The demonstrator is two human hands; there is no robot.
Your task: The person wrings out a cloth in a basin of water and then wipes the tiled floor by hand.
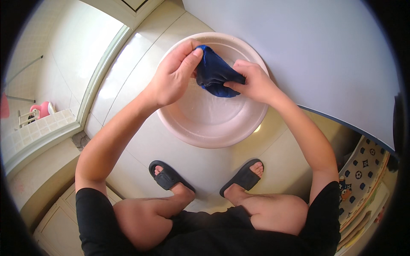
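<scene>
A dark blue, wet-looking piece of cloth (217, 72) is stretched between my two hands above a pale pink plastic basin (213, 138). My left hand (177, 70) pinches its upper left corner between thumb and fingers. At the cloth's right end, my right hand (253, 81) grips a fold, the thumb lying along its lower edge. Shallow, clear water (209, 109) shows in the basin beneath. How the cloth is shaped when spread out, I cannot tell.
Close in front of me, the basin stands on a tiled floor (128, 77). A large grey-white panel (307, 47) rises at the right. Patterned folded things (363, 170) lean at the lower right. At the left, a framed doorway (102, 68) has a raised sill. My feet wear black slides (245, 177).
</scene>
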